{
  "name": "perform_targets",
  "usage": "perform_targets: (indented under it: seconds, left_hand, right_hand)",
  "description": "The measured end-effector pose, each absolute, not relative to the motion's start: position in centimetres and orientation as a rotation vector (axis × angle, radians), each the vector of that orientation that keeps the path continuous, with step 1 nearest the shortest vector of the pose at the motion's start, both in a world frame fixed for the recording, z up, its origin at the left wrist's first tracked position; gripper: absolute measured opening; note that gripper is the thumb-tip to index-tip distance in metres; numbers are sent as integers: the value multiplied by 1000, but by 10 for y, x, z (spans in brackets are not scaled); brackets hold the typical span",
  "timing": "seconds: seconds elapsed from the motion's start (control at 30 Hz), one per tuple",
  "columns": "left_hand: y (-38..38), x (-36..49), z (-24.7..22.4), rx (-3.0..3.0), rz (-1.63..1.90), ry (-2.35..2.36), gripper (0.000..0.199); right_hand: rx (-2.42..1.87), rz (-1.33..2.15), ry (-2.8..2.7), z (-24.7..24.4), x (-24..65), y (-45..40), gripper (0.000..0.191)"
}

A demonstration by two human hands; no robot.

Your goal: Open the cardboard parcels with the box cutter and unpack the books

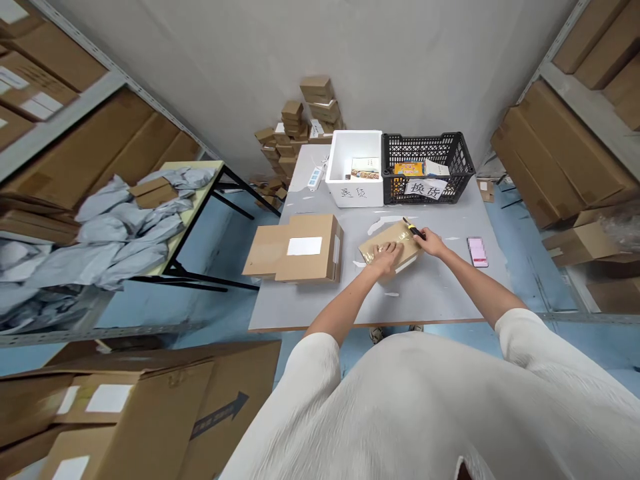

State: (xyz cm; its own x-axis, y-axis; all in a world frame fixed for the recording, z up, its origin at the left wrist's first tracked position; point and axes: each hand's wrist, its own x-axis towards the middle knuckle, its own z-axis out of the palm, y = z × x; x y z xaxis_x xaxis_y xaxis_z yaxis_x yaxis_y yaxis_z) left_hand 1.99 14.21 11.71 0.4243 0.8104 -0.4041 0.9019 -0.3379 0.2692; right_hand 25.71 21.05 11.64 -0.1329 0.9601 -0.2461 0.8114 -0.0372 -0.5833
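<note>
A taped brown cardboard box (387,239) lies at an angle on the grey table (320,308). My left hand (386,257) rests on its top with the fingers stretched out flat. In my right hand (431,241) is a box cutter (414,230) with a black and yellow handle, its fingers wrapped round it. The cutter's tip points away from me, over the box's far right part. Whether the blade touches the tape is too small to tell.
Cardboard boxes (307,257) sit left on the table. Behind are a white foam box (355,197) and a black crate (450,190), both holding small packages. A phone (477,252) lies right, a power strip (315,178) back left. Shelves and a side table with grey parcels (125,227) flank me.
</note>
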Motion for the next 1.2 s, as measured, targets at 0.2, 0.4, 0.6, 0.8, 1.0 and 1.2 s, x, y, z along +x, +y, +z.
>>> perform_targets:
  seconds: [0.2,0.4,0.6,0.8,1.0,1.2]
  left_hand:
    - [155,1,114,2315,-267,1399,107]
    - [152,2,123,2374,-228,1360,81]
    - [148,26,128,2344,-167,1399,74]
    - [151,48,126,2301,-252,1402,69]
    - [151,47,128,2253,-237,1437,74]
    - [158,52,135,2206,-355,1436,77]
  right_hand:
    - [-1939,969,-1825,117,267,186,30]
    - [-1826,1308,-1605,117,271,164,23]
    - [-1772,1550,-1557,125,297,165,20]
    - [-1819,1468,-1801,131,338,173,24]
    - [-1794,1444,-1958,140,361,177,33]
    - [-1819,1421,-2041,145,361,176,29]
